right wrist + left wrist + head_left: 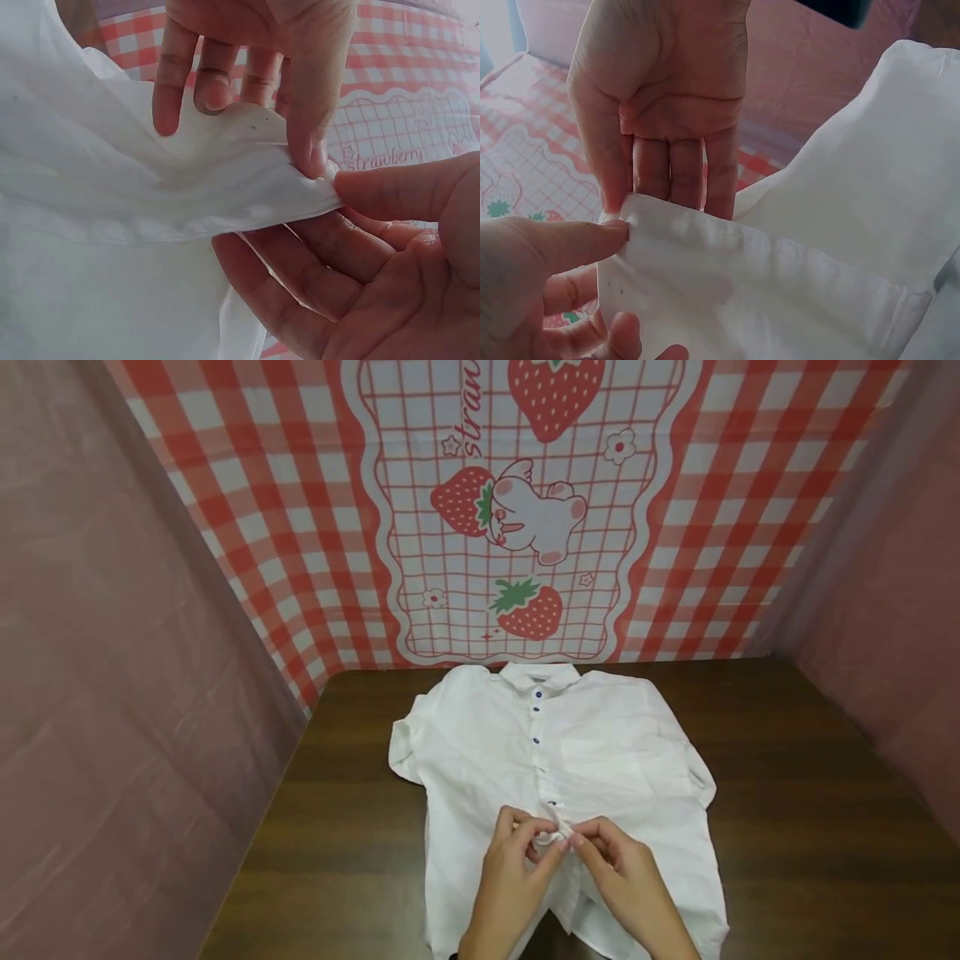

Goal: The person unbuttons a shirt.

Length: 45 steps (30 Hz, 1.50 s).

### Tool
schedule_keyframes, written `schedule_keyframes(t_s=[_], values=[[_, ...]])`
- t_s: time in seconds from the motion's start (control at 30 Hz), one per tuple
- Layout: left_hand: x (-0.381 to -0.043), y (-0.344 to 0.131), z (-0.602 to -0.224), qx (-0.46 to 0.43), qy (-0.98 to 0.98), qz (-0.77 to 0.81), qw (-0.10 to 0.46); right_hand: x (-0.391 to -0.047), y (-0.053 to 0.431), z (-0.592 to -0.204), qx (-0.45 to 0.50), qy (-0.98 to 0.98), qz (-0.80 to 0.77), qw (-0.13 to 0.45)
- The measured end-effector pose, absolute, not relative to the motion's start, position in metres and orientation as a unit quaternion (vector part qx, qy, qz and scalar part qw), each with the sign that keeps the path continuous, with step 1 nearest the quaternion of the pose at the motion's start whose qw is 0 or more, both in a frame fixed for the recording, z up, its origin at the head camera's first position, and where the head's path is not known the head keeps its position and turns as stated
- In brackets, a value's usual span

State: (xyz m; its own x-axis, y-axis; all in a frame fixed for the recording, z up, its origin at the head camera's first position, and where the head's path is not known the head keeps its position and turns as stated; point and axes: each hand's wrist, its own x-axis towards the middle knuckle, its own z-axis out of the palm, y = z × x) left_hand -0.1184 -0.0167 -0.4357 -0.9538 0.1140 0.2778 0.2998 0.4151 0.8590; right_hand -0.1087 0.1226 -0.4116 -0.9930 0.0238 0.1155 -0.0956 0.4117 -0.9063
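A white short-sleeved shirt point(480, 752) with a collar lies front side up, its collar at the far side. Small dark blue buttons point(536, 741) run down its front placket. My left hand point(512, 870) pinches the placket low on the shirt between thumb and fingertips. Close beside it, my right hand point(628, 875) pinches the same gathered bit of cloth, and the fingertips of both hands nearly meet. In the right wrist view, the white cloth edge point(262, 202) is raised between thumbs and fingers. Whatever lies inside the pinch is hidden.
The shirt rests on a dark brown wooden table point(787, 793). Behind it hangs a red-and-white checked cloth point(720, 527) printed with strawberries. A pinkish curtain point(112, 693) hangs at the left, with another curtain point(885, 568) at the right.
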Motion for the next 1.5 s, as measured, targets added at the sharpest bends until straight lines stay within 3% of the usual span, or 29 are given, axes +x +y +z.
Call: schedule_keyframes(t_s=[0.27, 0.57, 0.77, 1.07, 1.3, 1.5], values=[[-0.121, -0.027, -0.438, -0.088, -0.838, -0.531, 0.093, -0.108, 0.124, -0.408, -0.002, -0.85, 0.523, 0.057], [-0.122, -0.034, -0.438, -0.108, -0.831, -0.534, 0.115, -0.109, 0.114, -0.416, 0.078, -0.853, 0.492, 0.155], [-0.121, -0.032, -0.439, -0.144, -0.847, -0.49, 0.148, -0.11, 0.101, -0.423, 0.083, -0.872, 0.431, 0.215], [-0.122, -0.034, -0.438, -0.176, -0.849, -0.474, 0.152, -0.113, 0.103, -0.421, 0.105, -0.871, 0.393, 0.276], [-0.123, -0.035, -0.438, -0.169, -0.858, -0.466, 0.133, -0.113, 0.105, -0.424, 0.125, -0.872, 0.406, 0.244], [-0.126, -0.035, -0.44, -0.186, -0.86, -0.459, 0.124, -0.117, 0.108, -0.426, 0.152, -0.868, 0.38, 0.282]])
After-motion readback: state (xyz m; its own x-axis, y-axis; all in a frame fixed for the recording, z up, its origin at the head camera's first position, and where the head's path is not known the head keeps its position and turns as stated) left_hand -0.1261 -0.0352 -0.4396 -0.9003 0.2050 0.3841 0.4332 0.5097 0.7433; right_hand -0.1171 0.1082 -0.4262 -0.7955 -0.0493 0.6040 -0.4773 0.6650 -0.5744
